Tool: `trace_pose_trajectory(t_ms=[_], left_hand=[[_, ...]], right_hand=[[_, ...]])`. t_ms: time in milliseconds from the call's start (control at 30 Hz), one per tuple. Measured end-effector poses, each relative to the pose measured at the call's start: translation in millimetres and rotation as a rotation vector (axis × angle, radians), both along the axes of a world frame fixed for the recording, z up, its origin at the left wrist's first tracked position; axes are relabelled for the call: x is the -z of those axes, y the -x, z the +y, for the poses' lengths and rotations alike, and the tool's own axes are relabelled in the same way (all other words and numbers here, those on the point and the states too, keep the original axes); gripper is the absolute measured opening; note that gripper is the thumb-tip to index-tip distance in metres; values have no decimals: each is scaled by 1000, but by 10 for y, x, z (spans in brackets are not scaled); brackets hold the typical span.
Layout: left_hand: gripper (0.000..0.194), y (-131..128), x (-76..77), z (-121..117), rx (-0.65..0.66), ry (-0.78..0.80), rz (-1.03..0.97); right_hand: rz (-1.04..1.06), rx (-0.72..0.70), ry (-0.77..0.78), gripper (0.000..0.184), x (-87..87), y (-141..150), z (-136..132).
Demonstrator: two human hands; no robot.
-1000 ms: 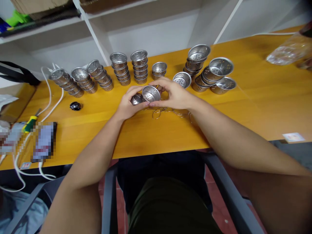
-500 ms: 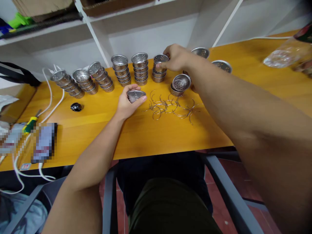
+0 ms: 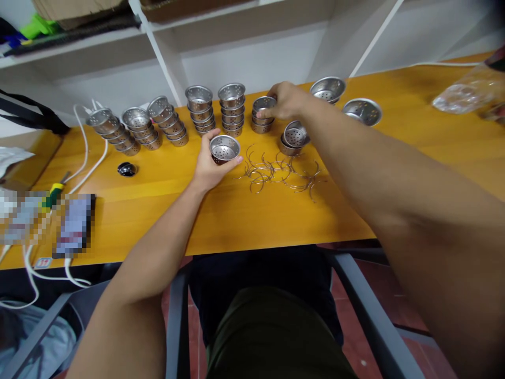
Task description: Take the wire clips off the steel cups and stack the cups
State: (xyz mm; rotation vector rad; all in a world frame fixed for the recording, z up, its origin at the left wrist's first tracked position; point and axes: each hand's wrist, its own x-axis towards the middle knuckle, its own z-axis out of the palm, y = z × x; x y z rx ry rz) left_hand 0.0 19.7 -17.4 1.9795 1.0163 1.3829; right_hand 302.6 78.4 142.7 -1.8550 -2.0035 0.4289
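My left hand [image 3: 211,163] is closed around a perforated metal strainer basket [image 3: 224,149], its open mouth turned up toward me. Across the table, my right hand [image 3: 287,101] pinches the rim of another strainer basket [image 3: 263,104] that sits at the top of a short stack. Between the hands, on the near side, lies a loose tangle of thin curved wires [image 3: 264,171]. Two more strainer baskets [image 3: 295,136], one tilted inside the other, rest just below my right hand.
Several nested basket stacks [image 3: 199,108] line the back left. Two wider baskets [image 3: 362,111] stand right, partly behind my forearm. A black shiny object [image 3: 127,169], a screwdriver [image 3: 53,196], white cables [image 3: 89,171] and a blurred phone-like object [image 3: 74,225] lie left. A plastic bag [image 3: 460,92] is far right.
My right hand has lowered its strainer basket down onto the short stack. The basket in my left hand has tipped, so more of its inside faces me.
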Motion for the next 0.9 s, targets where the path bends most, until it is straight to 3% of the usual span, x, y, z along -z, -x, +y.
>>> trace_pose_trajectory(t_ms=[67, 133, 233, 267, 367, 433, 500, 600, 733, 900], left_hand=[[121, 9, 19, 26, -6, -17, -13], [118, 12, 31, 51, -6, -46, -20], [111, -8, 4, 41, 10, -74, 1], [108, -22, -24, 16, 22, -77, 16], [99, -65, -150, -113, 77, -89, 83], [92, -86, -228, -203, 137, -97, 123], [89, -95, -266, -256, 198, -98, 126], [89, -96, -239, -248, 254, -91, 103], [96, -97, -166, -180, 312, -85, 101], [90, -102, -163, -155, 347, -138, 105]], right_hand=[[37, 28, -90, 85, 31, 19, -117], [112, -4, -272, 71, 90, 26, -293], [256, -285, -494, 23, 245, 50, -647], [273, -428, -505, 19, 309, 70, -774], [238, -793, -451, 36, 498, 157, -1096], [178, -881, -406, 50, 585, 207, -1217], [102, -887, -358, 50, 624, 225, -1257], [16, -845, -316, 34, 613, 195, -1237], [87, -812, -342, 13, 569, 150, -1239], [178, -773, -356, 25, 585, 156, -1277]])
